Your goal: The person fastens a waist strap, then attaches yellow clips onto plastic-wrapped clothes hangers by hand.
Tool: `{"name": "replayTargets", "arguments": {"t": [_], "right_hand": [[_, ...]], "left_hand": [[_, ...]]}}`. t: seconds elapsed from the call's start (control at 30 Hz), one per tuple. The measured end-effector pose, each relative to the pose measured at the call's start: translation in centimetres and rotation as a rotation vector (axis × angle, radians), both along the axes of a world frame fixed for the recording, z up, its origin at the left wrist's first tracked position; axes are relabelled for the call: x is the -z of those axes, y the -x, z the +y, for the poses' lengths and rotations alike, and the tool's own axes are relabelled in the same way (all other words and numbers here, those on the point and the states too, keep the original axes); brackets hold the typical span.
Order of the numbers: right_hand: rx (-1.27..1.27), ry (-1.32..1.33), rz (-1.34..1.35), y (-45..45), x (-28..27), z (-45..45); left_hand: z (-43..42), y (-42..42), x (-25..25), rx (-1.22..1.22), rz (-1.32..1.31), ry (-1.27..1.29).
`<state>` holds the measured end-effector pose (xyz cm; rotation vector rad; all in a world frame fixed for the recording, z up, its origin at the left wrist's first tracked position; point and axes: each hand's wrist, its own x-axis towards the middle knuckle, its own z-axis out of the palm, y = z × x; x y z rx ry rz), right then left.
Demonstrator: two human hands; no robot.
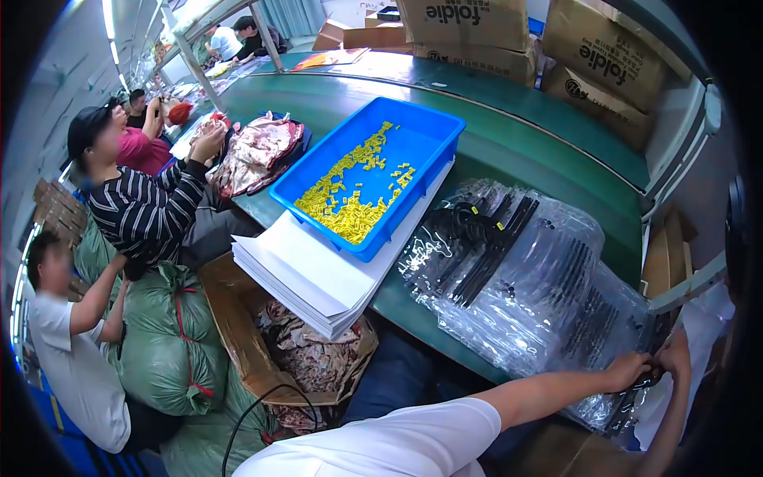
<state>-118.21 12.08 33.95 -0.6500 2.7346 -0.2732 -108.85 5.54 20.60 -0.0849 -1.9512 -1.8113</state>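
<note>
At the far right, my left hand is closed around a black piece that looks like a hanger, mostly covered by the fingers. My right hand pinches the same piece from the other side, close against the left. Just below and left of them lie clear plastic bags with dark hangers showing through. Several black hangers rest on top of the bags, a few with small yellow clips. A blue tray holds many loose yellow clips and stands on a stack of white sheets.
The green table runs along the work area. Patterned garments lie on it near a seated co-worker in stripes. Below are an open carton of fabric and green sacks. Cartons stand behind; a metal frame rises at right.
</note>
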Motion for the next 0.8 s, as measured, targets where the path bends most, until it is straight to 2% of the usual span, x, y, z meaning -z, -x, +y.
{"name": "replayTargets", "arguments": {"t": [0.23,0.53,0.8], "right_hand": [[0.087,-0.003,-0.125,0.2,-0.7,-0.5],[-0.022,0.002,-0.06,1.4,1.0,0.6],[-0.112,0.012,0.003,2.4,2.4,1.8]], "left_hand": [[-0.2,-0.2,0.9,0.027,-0.004,-0.071],[0.2,0.9,2.6,-0.053,0.15,-0.088],[-0.1,0.5,2.9,-0.039,0.181,-0.072]]}}
